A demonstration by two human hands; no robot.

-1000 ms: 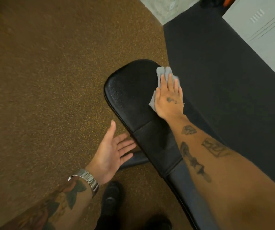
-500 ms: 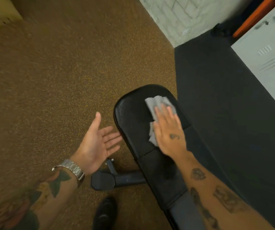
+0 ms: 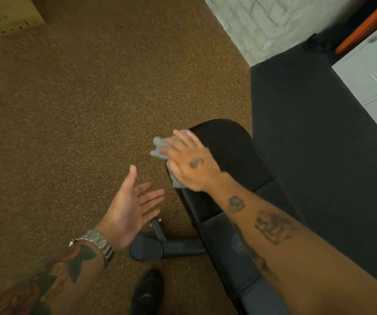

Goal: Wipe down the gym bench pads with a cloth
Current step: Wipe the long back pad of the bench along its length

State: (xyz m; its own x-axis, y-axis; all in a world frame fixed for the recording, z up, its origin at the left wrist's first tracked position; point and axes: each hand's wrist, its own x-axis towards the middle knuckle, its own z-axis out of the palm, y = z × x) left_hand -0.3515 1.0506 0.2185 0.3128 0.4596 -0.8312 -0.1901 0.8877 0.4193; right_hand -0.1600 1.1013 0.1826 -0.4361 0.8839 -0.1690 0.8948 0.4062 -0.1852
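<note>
R hand (image 3: 188,162) presses cloth (image 3: 159,148) on pad (image 3: 230,151) edge (L hand (image 3: 129,209) open).

Left of the pad (image 3: 233,155) the brown floor (image 3: 80,114) lies open up to the box (image 3: 8,17) in the far corner, crossed only by the left hand (image 3: 130,210), palm open and apart from the pad. The right hand (image 3: 189,162) and cloth (image 3: 159,147) cover the pad's left edge; the rest of its top is bare. Low beside the pad the bench foot (image 3: 160,246) and a shoe (image 3: 147,292) block the way, and the lockers (image 3: 374,73) close off the mat (image 3: 319,123) on the right.
</note>
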